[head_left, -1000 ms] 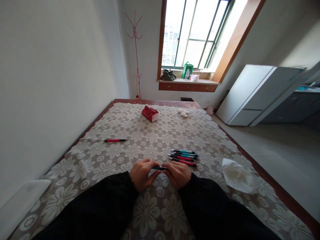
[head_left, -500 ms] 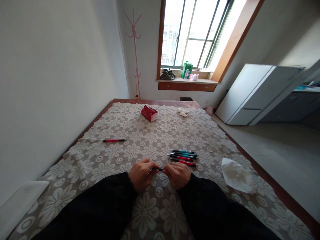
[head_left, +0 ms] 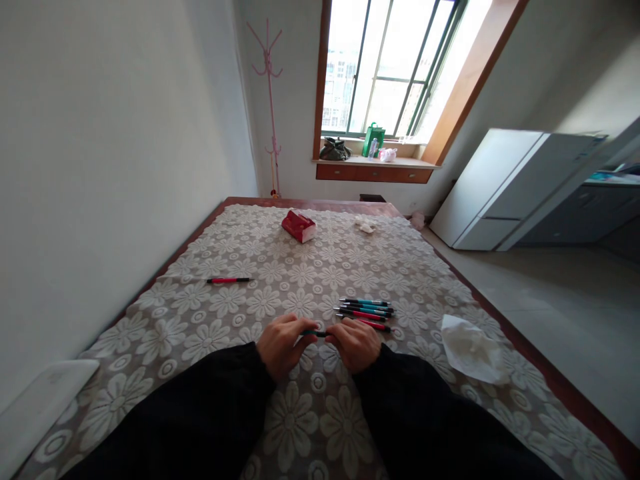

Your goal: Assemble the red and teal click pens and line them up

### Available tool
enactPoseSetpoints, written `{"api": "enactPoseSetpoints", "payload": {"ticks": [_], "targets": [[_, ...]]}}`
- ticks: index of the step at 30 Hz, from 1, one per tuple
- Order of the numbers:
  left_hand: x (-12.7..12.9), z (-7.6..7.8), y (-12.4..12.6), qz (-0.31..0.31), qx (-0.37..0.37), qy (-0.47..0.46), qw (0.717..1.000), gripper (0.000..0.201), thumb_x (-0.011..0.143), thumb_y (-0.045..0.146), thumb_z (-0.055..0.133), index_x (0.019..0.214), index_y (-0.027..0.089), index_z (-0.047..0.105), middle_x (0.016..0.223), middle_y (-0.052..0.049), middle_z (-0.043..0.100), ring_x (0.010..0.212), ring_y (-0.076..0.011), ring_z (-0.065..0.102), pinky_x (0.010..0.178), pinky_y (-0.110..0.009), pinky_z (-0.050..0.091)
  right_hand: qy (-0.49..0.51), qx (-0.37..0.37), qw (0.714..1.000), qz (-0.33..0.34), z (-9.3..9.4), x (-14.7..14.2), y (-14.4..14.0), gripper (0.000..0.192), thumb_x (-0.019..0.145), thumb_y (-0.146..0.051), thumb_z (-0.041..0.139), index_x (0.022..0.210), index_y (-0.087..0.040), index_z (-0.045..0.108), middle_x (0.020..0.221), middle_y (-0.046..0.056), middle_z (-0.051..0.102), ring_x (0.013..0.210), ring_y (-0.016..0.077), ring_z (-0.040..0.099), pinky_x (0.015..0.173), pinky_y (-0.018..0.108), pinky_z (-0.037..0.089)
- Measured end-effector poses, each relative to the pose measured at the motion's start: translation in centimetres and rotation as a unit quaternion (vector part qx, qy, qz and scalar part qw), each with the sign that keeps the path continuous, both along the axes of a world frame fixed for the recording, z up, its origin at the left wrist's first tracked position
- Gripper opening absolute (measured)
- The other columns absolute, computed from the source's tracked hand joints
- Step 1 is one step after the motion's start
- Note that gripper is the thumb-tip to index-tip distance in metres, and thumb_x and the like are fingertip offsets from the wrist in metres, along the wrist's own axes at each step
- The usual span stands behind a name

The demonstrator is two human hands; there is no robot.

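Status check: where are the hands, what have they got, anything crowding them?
Left hand and right hand both pinching one teal pen between them, low over the lace tablecloth. Pile of pens just beyond right hand. Crumpled tissue further right, apart.

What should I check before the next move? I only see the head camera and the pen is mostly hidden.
1. Both hands on the pen: ok, left hand and right hand pinch its ends.
2. Pen whole or pulled apart: cannot tell, only a short dark stretch shows.
3. Pen clear of the tablecloth: cannot tell from this angle.
4. Row of pens within reach: ok, just beyond the right hand.
5. Lone red pen apart from the row: ok, far on the left.
6. Crumpled tissue off the pens: ok.
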State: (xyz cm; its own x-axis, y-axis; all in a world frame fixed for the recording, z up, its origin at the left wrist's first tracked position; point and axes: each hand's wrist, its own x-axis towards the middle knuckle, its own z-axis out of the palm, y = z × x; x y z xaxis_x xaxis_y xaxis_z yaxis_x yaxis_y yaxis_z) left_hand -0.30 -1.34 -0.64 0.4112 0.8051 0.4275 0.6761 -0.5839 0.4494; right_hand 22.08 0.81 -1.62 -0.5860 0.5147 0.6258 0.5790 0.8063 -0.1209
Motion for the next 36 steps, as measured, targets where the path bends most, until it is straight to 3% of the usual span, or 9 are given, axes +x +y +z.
{"api": "enactPoseSetpoints", "payload": {"ticks": [2,6,12,18,24,27,31,33,36], "targets": [[0.0,0.4,0.0,0.000,-0.008,0.008,1.000,0.020,0.100,0.030,0.053,0.113,0.022,0.067,0.098,-0.003,0.074,0.090,-0.0193,0.066,0.082,-0.032,0.050,0.005,0.008,1.000,-0.009,0.2,0.2,0.3,0.039,0.109,-0.033,0.035,0.087,-0.018,0.064,0.069,0.003,0.066,0.065,0.0171,0.056,0.061,0.032,0.036],[0.0,0.8,0.1,0.011,-0.025,0.034,0.999,0.026,0.103,0.026,0.044,0.093,0.021,0.068,0.091,-0.003,0.074,0.084,-0.0196,0.064,0.076,-0.033,0.047,-0.011,0.018,1.000,0.010,0.6,0.9,1.0,0.037,0.108,-0.039,0.038,0.092,-0.018,0.064,0.075,0.004,0.066,0.071,0.0187,0.055,0.066,0.032,0.039],[-0.2,0.2,0.4,0.002,-0.015,-0.012,1.000,0.018,0.101,0.029,0.052,0.095,0.021,0.067,0.091,-0.003,0.072,0.087,-0.0189,0.062,0.078,-0.031,0.046,-0.069,0.064,0.995,0.040,1.4,1.7,1.6,0.042,0.108,-0.032,0.039,0.073,-0.019,0.059,0.067,0.003,0.058,0.067,0.0182,0.049,0.063,0.034,0.031],[-0.2,0.2,0.4,0.012,-0.019,-0.013,1.000,0.018,0.100,0.027,0.053,0.093,0.021,0.068,0.089,-0.002,0.073,0.084,-0.0189,0.061,0.077,-0.032,0.046,-0.095,0.073,0.992,0.037,1.9,1.8,1.3,0.037,0.106,-0.035,0.046,0.075,-0.018,0.060,0.068,0.002,0.058,0.068,0.0179,0.048,0.064,0.035,0.028],[-0.2,0.4,0.3,-0.018,0.017,-0.007,1.000,0.019,0.100,0.029,0.054,0.096,0.023,0.071,0.088,-0.001,0.074,0.084,-0.0187,0.062,0.078,-0.032,0.046,-0.084,0.008,0.995,0.057,1.5,2.0,1.2,0.045,0.107,-0.037,0.040,0.070,-0.019,0.057,0.062,0.002,0.059,0.062,0.0160,0.049,0.065,0.034,0.029],[-0.2,0.5,0.4,0.001,0.006,-0.021,1.000,0.018,0.100,0.030,0.055,0.098,0.023,0.072,0.090,-0.001,0.075,0.085,-0.0179,0.064,0.078,-0.031,0.046,-0.080,-0.070,0.992,0.065,2.6,3.9,2.3,0.044,0.106,-0.036,0.037,0.073,-0.020,0.062,0.066,0.002,0.062,0.065,0.0160,0.053,0.065,0.032,0.032],[0.1,0.5,0.4,0.002,-0.025,0.004,1.000,0.019,0.100,0.029,0.055,0.097,0.023,0.072,0.093,-0.002,0.076,0.087,-0.0180,0.066,0.080,-0.032,0.047,-0.049,-0.161,0.985,-0.048,4.2,8.9,4.9,0.026,0.098,-0.031,0.051,0.079,-0.020,0.066,0.071,0.002,0.062,0.066,0.0161,0.056,0.065,0.029,0.040],[0.2,0.5,0.4,-0.015,-0.030,0.024,0.999,0.018,0.099,0.029,0.055,0.098,0.023,0.073,0.094,-0.002,0.076,0.088,-0.0188,0.066,0.081,-0.033,0.047,-0.059,-0.179,0.981,-0.034,4.2,11.3,6.0,0.016,0.092,-0.024,0.055,0.092,-0.021,0.071,0.079,0.003,0.064,0.074,0.0180,0.059,0.072,0.030,0.045],[0.2,0.5,0.4,-0.027,-0.031,0.038,0.998,0.017,0.099,0.029,0.057,0.098,0.023,0.073,0.095,-0.002,0.077,0.089,-0.0195,0.066,0.082,-0.034,0.046,-0.080,-0.182,0.980,-0.016,3.4,13.4,6.9,0.028,0.087,-0.011,0.054,0.093,-0.026,0.077,0.093,0.005,0.066,0.087,0.0200,0.061,0.079,0.033,0.051]]}}
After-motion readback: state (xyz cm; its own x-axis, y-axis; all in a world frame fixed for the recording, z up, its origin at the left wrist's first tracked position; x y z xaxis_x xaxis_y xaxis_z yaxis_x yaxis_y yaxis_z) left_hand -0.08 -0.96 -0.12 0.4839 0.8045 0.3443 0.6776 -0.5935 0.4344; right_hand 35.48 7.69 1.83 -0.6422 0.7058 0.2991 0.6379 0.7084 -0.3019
